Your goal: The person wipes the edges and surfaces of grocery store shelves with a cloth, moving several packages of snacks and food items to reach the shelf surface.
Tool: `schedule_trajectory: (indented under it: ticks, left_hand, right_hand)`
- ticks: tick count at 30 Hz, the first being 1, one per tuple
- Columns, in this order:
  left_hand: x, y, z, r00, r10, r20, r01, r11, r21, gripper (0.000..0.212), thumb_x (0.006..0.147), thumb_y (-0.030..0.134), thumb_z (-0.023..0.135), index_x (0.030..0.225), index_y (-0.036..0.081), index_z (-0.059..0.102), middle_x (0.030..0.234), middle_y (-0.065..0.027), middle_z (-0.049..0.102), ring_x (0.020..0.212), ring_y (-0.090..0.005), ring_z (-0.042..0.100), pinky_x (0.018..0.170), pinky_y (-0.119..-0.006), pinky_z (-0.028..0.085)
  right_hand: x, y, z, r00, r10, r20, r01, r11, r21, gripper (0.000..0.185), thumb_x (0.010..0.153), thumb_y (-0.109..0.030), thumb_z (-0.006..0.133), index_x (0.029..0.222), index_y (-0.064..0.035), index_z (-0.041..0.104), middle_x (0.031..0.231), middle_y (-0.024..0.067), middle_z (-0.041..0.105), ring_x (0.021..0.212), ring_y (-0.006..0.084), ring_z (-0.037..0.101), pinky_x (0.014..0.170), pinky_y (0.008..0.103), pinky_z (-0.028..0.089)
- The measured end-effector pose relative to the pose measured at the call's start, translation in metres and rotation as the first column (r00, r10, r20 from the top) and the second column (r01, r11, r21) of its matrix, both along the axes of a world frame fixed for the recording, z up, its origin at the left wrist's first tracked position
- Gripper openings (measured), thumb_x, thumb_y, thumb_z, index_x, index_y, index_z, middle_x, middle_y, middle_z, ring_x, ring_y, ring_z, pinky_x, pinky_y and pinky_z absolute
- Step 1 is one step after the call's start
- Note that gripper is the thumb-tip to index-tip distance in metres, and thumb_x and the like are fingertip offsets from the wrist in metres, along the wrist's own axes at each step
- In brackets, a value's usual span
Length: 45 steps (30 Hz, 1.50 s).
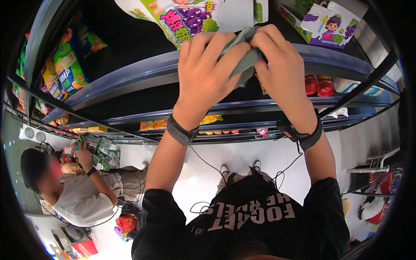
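Observation:
A crumpled grey-green cloth point(243, 60) is held between my two hands in front of the upper shelf's clear plastic edge strip point(146, 70). My left hand point(209, 66) grips the cloth's left side with bent fingers. My right hand point(279, 60) pinches its upper right part. Just beyond my left hand stands a white carton printed with purple grapes point(195, 19). Farther right on the same shelf is an open grape-printed display box point(331, 29). Both wrists wear dark straps, with a cable running from each.
Green and blue snack bags point(70, 66) stand at the shelf's left. Red packages point(318, 85) sit on a lower level at right. Dark metal bars point(360, 86) cross the shelf's sides. Another person point(87, 195) in a light shirt stands at left, holding something green. Cables hang near my body.

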<state>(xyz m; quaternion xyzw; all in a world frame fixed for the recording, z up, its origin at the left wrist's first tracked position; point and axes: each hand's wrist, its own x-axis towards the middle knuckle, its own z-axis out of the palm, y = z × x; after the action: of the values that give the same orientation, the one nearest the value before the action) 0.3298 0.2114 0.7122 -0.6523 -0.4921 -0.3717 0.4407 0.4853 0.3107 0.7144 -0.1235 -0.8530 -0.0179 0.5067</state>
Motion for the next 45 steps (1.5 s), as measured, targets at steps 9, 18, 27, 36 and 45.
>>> schedule_trajectory:
  ticks: [9,18,27,36,45]
  left_hand:
    - [-0.007,-0.005,0.008,0.995,0.009,0.103,0.001,0.995,-0.1,0.038,0.064,0.017,0.081,0.101,0.015,0.072,0.104,-0.0021,0.065,0.094,-0.0256,0.058,0.082,-0.038,0.042]
    - [-0.049,-0.022,0.01,0.99,-0.018,0.14,0.03,0.996,-0.081,0.027,0.067,0.013,0.077,0.093,0.009,0.07,0.09,-0.0034,0.065,0.083,-0.0261,0.057,0.075,-0.037,0.044]
    - [-0.052,-0.018,0.005,0.975,-0.108,0.195,0.117,0.993,-0.035,0.025,0.067,0.007,0.077,0.09,0.005,0.069,0.087,-0.0069,0.066,0.078,-0.0265,0.058,0.07,-0.036,0.049]
    - [-0.05,-0.02,0.003,0.977,-0.078,0.2,0.085,0.996,-0.027,0.026,0.067,0.008,0.078,0.091,0.006,0.07,0.088,-0.0073,0.065,0.081,-0.0275,0.058,0.072,-0.036,0.048]
    - [-0.05,-0.014,-0.004,0.985,-0.001,0.172,-0.001,1.0,0.014,0.033,0.063,0.016,0.08,0.094,0.013,0.072,0.091,-0.0038,0.066,0.081,-0.0273,0.058,0.072,-0.038,0.047]
  right_hand:
    - [-0.002,-0.005,0.003,1.0,0.008,-0.013,-0.009,0.994,-0.11,0.02,0.084,-0.007,0.073,0.098,-0.01,0.059,0.102,0.0026,0.061,0.076,0.0338,0.063,0.069,0.0426,0.05]
    - [-0.003,-0.004,0.004,1.0,0.008,-0.026,-0.011,0.994,-0.105,0.018,0.087,-0.009,0.076,0.095,-0.0087,0.06,0.099,0.0035,0.062,0.079,0.033,0.065,0.069,0.0398,0.05]
    - [0.005,-0.011,0.008,0.996,-0.026,-0.087,0.011,0.986,-0.168,0.019,0.088,-0.008,0.076,0.106,-0.0112,0.07,0.101,0.0044,0.065,0.082,0.0264,0.068,0.07,0.0333,0.052]
    - [0.012,0.021,-0.016,0.953,-0.067,-0.295,0.087,0.995,0.054,0.013,0.087,-0.009,0.081,0.099,-0.0072,0.077,0.093,0.0032,0.065,0.076,0.0187,0.063,0.065,0.0291,0.048]
    - [0.008,0.045,-0.03,0.918,-0.174,-0.356,0.3,0.891,0.34,0.018,0.077,-0.019,0.086,0.094,-0.0198,0.08,0.099,-0.0069,0.068,0.09,0.0172,0.06,0.077,0.0295,0.042]
